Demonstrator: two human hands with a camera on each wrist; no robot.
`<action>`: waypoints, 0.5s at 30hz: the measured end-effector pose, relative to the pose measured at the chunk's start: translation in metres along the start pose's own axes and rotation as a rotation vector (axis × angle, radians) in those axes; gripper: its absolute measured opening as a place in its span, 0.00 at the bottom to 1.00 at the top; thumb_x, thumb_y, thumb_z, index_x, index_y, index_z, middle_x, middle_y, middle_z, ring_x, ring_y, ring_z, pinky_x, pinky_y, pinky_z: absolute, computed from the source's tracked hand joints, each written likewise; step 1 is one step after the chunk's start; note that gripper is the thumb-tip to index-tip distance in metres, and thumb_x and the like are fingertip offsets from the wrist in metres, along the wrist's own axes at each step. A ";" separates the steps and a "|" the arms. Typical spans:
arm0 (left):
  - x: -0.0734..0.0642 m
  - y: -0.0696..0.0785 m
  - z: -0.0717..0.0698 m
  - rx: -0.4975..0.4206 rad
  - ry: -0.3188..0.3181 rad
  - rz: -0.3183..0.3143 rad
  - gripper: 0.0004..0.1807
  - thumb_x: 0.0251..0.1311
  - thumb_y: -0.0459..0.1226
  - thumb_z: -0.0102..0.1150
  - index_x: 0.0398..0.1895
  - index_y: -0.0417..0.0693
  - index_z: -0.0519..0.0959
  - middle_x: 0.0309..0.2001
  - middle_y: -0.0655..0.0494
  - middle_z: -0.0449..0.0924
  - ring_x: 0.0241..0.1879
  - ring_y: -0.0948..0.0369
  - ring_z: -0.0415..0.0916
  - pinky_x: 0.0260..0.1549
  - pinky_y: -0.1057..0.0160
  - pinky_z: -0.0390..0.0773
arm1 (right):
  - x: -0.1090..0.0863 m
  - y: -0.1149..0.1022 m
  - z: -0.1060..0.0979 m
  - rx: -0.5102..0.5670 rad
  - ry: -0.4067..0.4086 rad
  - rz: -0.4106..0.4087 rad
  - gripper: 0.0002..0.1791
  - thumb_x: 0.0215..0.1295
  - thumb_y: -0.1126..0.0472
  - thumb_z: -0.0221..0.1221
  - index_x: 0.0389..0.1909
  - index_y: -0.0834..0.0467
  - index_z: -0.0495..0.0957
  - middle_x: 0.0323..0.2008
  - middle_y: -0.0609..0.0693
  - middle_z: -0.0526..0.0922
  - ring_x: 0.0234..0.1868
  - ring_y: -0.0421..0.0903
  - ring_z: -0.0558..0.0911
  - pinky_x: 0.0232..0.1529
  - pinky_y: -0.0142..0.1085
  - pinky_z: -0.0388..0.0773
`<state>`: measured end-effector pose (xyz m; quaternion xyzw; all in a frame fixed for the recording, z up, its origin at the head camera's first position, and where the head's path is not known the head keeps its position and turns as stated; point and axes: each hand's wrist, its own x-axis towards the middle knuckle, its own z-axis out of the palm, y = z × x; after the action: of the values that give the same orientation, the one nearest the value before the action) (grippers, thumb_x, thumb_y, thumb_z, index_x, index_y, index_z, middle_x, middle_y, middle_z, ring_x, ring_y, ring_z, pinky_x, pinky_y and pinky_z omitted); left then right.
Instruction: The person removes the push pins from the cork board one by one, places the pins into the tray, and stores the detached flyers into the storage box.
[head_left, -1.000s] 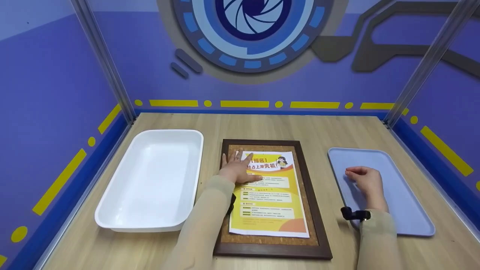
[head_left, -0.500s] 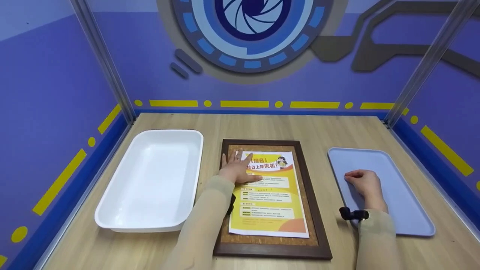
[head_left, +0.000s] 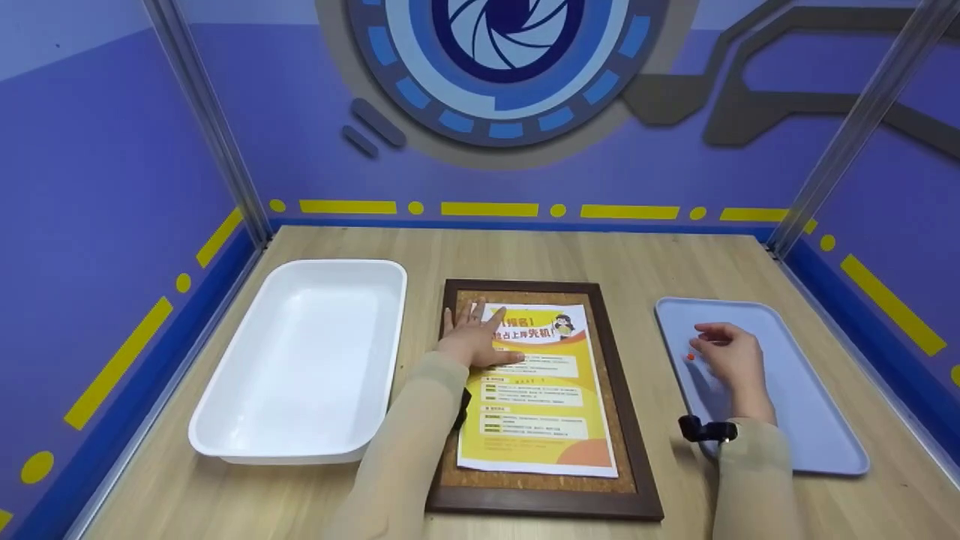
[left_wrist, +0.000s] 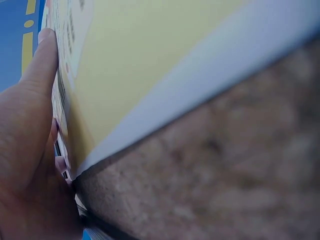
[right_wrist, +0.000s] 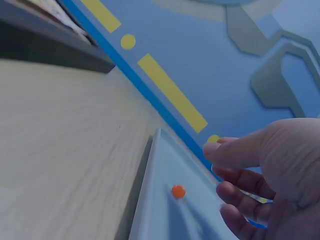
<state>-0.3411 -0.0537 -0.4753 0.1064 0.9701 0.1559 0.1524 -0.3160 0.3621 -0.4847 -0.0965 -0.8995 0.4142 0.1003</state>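
Observation:
My left hand (head_left: 474, 341) lies flat with spread fingers on a yellow printed sheet (head_left: 536, 420), over its upper left part. Under the sheet is a cork board (head_left: 517, 478) in a dark brown frame (head_left: 570, 504). At the right, my right hand (head_left: 736, 364) hovers over a light blue tray (head_left: 814, 424), its fingers loosely bent and holding nothing. Just left of the fingertips, a small round orange piece (head_left: 691, 356) sits on the tray near its left edge. The right wrist view shows the orange piece (right_wrist: 178, 191) apart from the thumb and fingers.
A deep white basin (head_left: 307, 360) stands left of the framed board. All of these are on a wooden table (head_left: 517, 251). Blue panels (head_left: 510, 180) close off the back and both sides, with metal posts (head_left: 210, 127) at the corners.
My right hand has let go of the orange piece, which now shows on the tray, and has risen slightly away from it. The left hand has stayed in place on the sheet.

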 end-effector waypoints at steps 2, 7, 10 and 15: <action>0.000 0.000 0.000 0.001 -0.003 0.001 0.55 0.60 0.72 0.55 0.85 0.64 0.47 0.85 0.48 0.33 0.85 0.45 0.27 0.80 0.36 0.27 | 0.000 -0.007 0.000 0.041 -0.016 -0.010 0.21 0.69 0.60 0.65 0.59 0.66 0.81 0.40 0.45 0.86 0.32 0.20 0.74 0.34 0.21 0.77; -0.001 0.000 0.000 0.002 -0.005 -0.001 0.55 0.60 0.72 0.55 0.85 0.64 0.46 0.85 0.48 0.32 0.84 0.45 0.27 0.80 0.36 0.27 | -0.001 -0.027 0.008 0.236 -0.206 0.035 0.29 0.72 0.55 0.64 0.67 0.67 0.73 0.41 0.35 0.80 0.39 0.24 0.78 0.42 0.28 0.85; -0.001 0.000 -0.001 0.001 -0.006 -0.002 0.55 0.60 0.72 0.55 0.85 0.64 0.46 0.85 0.48 0.32 0.84 0.45 0.27 0.80 0.36 0.27 | -0.002 -0.036 0.017 0.328 -0.357 0.088 0.32 0.74 0.54 0.61 0.71 0.68 0.68 0.42 0.34 0.81 0.42 0.29 0.81 0.44 0.30 0.85; -0.002 0.000 -0.001 -0.006 -0.010 -0.002 0.55 0.60 0.72 0.55 0.85 0.64 0.46 0.85 0.47 0.32 0.84 0.45 0.27 0.80 0.36 0.27 | -0.006 -0.048 0.039 0.431 -0.520 0.165 0.34 0.75 0.59 0.59 0.74 0.70 0.61 0.45 0.41 0.86 0.44 0.37 0.85 0.44 0.32 0.85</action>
<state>-0.3399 -0.0545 -0.4741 0.1058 0.9690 0.1584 0.1575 -0.3248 0.3022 -0.4735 -0.0367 -0.7760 0.6120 -0.1482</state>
